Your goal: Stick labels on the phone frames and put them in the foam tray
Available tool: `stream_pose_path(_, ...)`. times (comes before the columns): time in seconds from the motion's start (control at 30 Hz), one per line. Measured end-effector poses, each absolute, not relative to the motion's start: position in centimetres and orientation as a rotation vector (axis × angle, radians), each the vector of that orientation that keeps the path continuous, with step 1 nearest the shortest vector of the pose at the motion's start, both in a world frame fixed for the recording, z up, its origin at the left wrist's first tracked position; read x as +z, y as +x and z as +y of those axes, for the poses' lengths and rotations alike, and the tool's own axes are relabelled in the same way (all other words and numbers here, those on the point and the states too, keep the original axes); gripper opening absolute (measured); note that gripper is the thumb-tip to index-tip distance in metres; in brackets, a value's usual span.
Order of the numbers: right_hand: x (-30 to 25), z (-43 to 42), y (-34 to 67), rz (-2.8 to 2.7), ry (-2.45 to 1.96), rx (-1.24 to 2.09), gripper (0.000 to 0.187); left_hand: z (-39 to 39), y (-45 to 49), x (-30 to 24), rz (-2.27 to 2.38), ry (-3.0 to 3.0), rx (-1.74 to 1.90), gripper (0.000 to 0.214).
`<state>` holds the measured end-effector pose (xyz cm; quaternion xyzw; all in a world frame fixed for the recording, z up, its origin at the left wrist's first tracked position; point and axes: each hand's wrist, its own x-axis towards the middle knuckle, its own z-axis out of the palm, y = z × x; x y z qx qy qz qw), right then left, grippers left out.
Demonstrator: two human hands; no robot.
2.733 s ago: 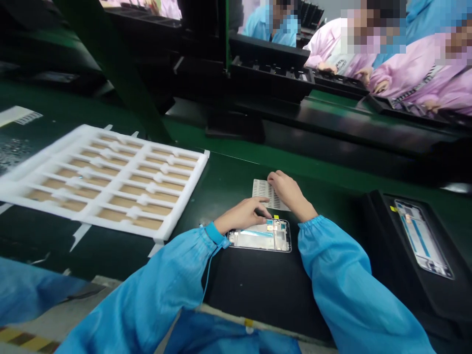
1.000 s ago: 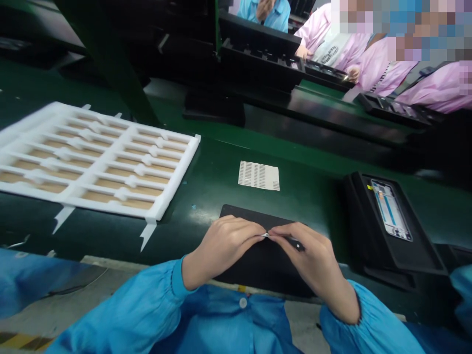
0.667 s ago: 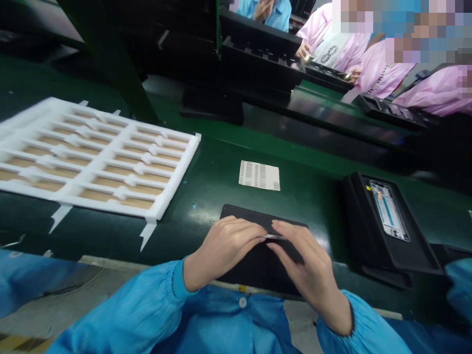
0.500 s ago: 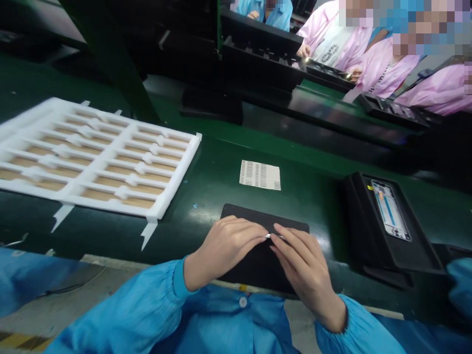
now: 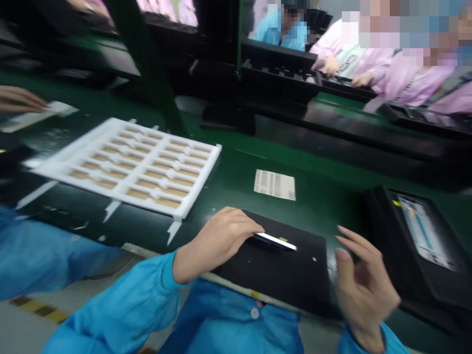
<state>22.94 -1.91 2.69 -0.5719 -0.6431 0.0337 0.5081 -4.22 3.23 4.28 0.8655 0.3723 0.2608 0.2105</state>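
My left hand (image 5: pixel 224 241) is closed on one end of a thin, phone-like slab (image 5: pixel 278 242), seen nearly edge-on with a bright side edge. The slab is over a black mat (image 5: pixel 287 280) at the front of the bench; whether it touches the mat I cannot tell. My fingers hide its left end. Off the mat's right side, my right hand (image 5: pixel 363 282) is open, thumb and fingers apart, holding nothing. Beyond the mat lies a white label sheet (image 5: pixel 275 185) with rows of dark labels.
A white slotted foam tray (image 5: pixel 153 164) lies at left, its tape tabs hanging forward. To the right, a black tray (image 5: pixel 400 260) carries a phone frame (image 5: pixel 424 231) with blue strips. Another person's hand (image 5: pixel 22 100) is at far left. Co-workers sit across the bench.
My right hand has let go of the slab and moved right, opening. My left hand keeps hold, and more of the slab shows. The camera view has shifted left.
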Motion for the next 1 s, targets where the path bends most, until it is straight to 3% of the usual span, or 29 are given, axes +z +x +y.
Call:
stream_pose_path(0.1,2.2,-2.0,23.8,-1.466,-1.512,0.047,0.011,4.9,-9.3,6.7,1.21,2.255,0.722,0.02)
stream_pose_path(0.27,1.0,-1.9,24.9,-1.465,-1.64,0.183,0.031,9.9,-18.9,7.9,1.61,2.071,0.817,0.021)
stream_pose_path(0.5,1.7,-1.6,25.7,-1.443,-1.65,0.173,0.03,14.5,-24.8,6.6,1.803,2.106,0.443,0.042)
stream_pose_path(0.63,3.7,-1.0,28.8,-1.529,-1.667,-0.055,0.026,15.0,-25.4,6.5,1.842,2.163,0.354,0.056)
stream_pose_path(0.77,4.8,1.1,36.5,-1.476,-1.899,-0.367,0.044,14.9,-23.7,6.7,1.909,2.328,0.436,0.077)
stream_pose_path(0.9,3.4,3.1,44.0,-1.387,-2.231,-0.148,0.08,13.0,-15.3,5.0,1.662,2.476,0.864,0.049)
stream_pose_path(1.0,1.8,3.7,45.9,-1.367,-2.351,-0.004,0.081,9.4,-5.9,3.4,1.104,2.53,0.684,0.032)
